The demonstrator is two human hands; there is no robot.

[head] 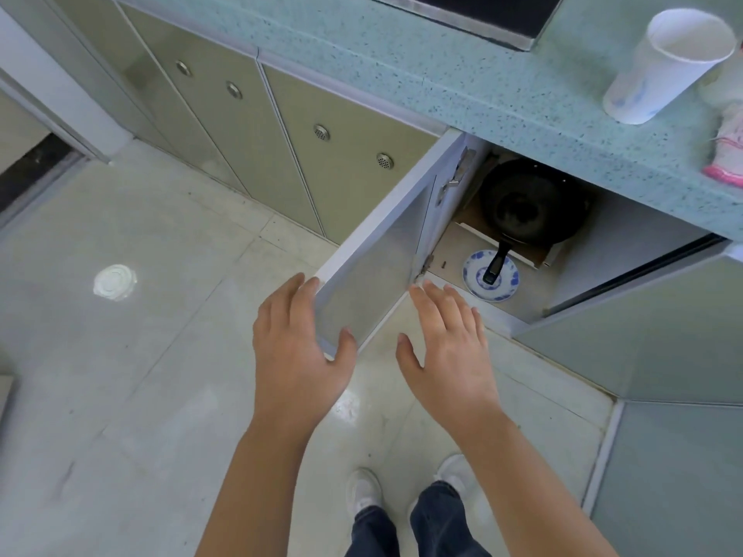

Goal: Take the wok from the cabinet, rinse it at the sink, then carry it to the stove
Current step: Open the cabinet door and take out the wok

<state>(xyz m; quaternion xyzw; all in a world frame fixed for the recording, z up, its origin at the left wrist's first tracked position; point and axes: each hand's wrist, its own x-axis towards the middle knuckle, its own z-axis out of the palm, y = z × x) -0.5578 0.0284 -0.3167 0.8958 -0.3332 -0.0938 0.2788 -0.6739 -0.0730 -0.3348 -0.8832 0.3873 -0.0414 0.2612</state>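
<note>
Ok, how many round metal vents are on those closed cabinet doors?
4: two on the left door, two on the door beside the open cabinet. More may be out of frame.

The wok [530, 203] is dark matt metal with a dull grey patch at its bottom, and its handle [496, 263] looks like glossy black plastic. Under that handle sits a glazed white plate [504, 289] with blue pattern — ceramic by its shine. The open cabinet door [370, 283] has a frosted, satin panel in a smooth pale frame, with metal hinges [458, 174]. The countertop [462, 86] is speckled blue-green stone, polished. A white paper cup [667, 66] stands on it, matt. Floor tiles [161, 355] are pale and glossy — light glints off them.
</note>
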